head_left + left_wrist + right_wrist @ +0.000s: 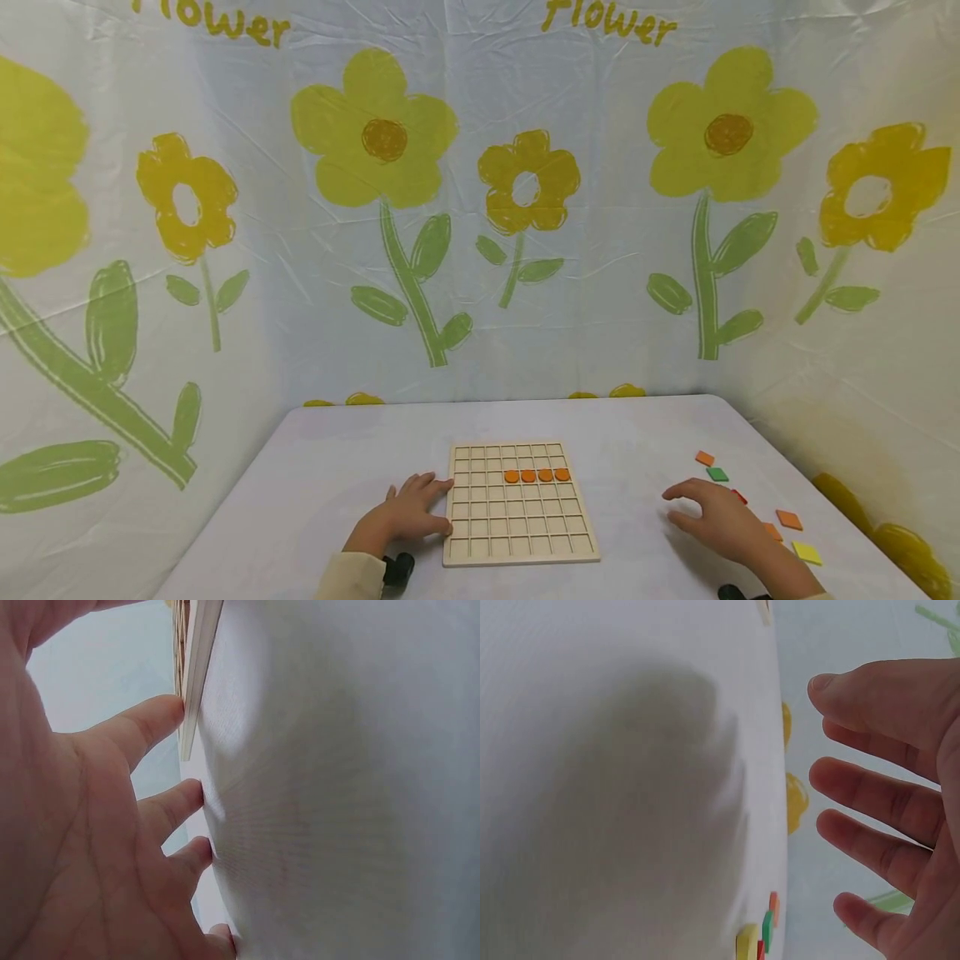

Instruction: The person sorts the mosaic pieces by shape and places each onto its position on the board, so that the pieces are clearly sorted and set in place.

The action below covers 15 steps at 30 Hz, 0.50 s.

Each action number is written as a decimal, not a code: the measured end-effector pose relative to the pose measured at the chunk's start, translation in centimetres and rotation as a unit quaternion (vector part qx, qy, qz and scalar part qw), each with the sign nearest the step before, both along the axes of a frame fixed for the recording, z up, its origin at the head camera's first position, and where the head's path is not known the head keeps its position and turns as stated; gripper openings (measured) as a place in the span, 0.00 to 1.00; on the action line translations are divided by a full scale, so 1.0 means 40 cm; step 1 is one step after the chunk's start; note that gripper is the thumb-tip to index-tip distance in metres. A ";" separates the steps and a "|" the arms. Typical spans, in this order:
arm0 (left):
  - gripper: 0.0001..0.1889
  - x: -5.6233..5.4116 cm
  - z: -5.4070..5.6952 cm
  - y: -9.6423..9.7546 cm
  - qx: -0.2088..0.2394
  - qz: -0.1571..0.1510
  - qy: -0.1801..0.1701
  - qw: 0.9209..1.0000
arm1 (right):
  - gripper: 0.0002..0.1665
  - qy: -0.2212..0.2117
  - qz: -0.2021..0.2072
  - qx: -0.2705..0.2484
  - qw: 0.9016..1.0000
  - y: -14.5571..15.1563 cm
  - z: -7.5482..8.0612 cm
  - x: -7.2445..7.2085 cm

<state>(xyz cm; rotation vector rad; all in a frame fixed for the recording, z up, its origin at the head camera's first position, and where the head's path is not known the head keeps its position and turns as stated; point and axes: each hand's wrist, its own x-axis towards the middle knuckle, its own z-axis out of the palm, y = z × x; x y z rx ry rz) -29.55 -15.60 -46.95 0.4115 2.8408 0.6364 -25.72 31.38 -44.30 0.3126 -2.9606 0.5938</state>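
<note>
A pale wooden grid board (521, 561) lies on the table. Several round orange discs (528, 477) sit side by side in one of its upper rows, reaching to the right edge. Against the board's left edge rest the thumb and a fingertip of my left hand (408, 508), its fingers spread. In the left wrist view one fingertip meets the side of the board (196, 682), while other fingers point down to the table. My right hand (712, 521) hovers over the table right of the board, fingers relaxed and apart, holding nothing.
Around and beyond my right hand lie flat square tiles: an orange one (704, 458), a green one (717, 474), a partly covered red one (740, 497), more orange (789, 520) and a yellow one (807, 552). A flower-printed cloth (600, 292) surrounds the white table (360, 442).
</note>
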 end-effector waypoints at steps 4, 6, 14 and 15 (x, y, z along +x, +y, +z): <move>0.40 0.000 0.003 0.000 0.000 0.000 -0.003 1.000 | 0.13 0.013 0.000 0.021 1.000 0.023 0.000 0.008; 0.40 0.001 0.004 0.001 0.001 0.000 -0.004 1.000 | 0.13 0.018 0.001 0.032 0.999 0.035 -0.001 0.011; 0.40 0.003 0.002 -0.002 0.002 -0.004 0.001 1.000 | 0.13 -0.034 -0.029 0.046 0.998 0.075 0.005 0.013; 0.40 0.003 0.001 -0.002 0.002 -0.004 0.000 1.000 | 0.13 -0.040 -0.031 0.047 0.998 0.080 0.005 0.013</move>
